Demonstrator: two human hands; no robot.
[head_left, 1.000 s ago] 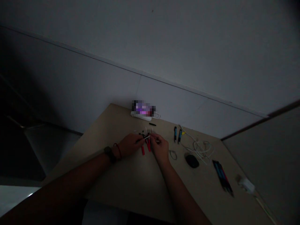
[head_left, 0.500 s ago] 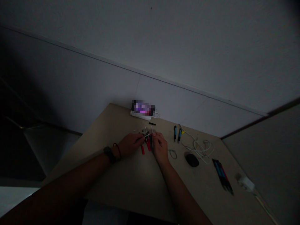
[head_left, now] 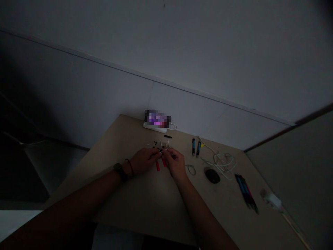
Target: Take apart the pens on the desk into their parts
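My left hand (head_left: 142,160) and my right hand (head_left: 177,164) meet over the desk with fingertips almost touching. Between them is a thin white tube (head_left: 163,150), perhaps a pen refill, dim and partly covered by fingers. Both hands are closed in a pinch around it. Under the fingertips lie a red pen-barrel-like piece (head_left: 157,166) and a second red piece (head_left: 164,162), partly hidden by my right hand. Just beyond lie several slim white sticks (head_left: 168,143) and small black parts (head_left: 155,142). A short black rod (head_left: 168,136) rests farther back.
A lit, blurred phone-like screen (head_left: 157,119) leans on a white block (head_left: 154,128) by the wall. To the right are two blue-black pens (head_left: 193,147), a coiled white cable (head_left: 225,161), a black mouse (head_left: 212,175), a bundle of pens (head_left: 246,192) and a white plug (head_left: 273,200).
My right hand has moved left and inward, its fingertips now against the white tube near my left fingers. It now covers more of the red pieces. The view has shifted slightly.
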